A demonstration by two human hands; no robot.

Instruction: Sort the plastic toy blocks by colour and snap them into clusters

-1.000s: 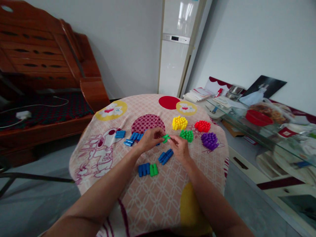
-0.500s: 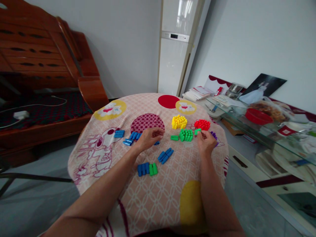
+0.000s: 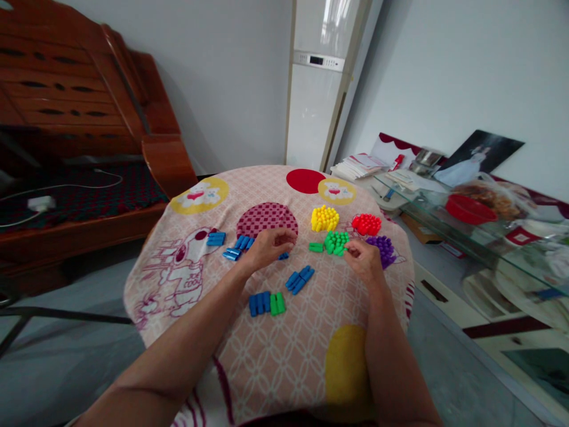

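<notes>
The right hand (image 3: 364,260) has been moved from near the red cluster, where a green piece was pinched, to the right edge of the cluster of small, rounded green plastic pieces (image 3: 336,243); its fingers are bunched, and whether anything is gripped cannot be told. The left hand (image 3: 269,248) is kept loosely curled and open beside joined blue plastic pieces (image 3: 243,243). Farther right, brown contents are held in a clear plastic bag (image 3: 507,201).

We face pale walls (image 3: 231,77) meeting in a corner.
At our left stands a carved wooden bench (image 3: 66,101); ahead, a glossy white tower unit (image 3: 306,112); right, a glass shelf (image 3: 480,246); below, grey floor (image 3: 93,359).
</notes>
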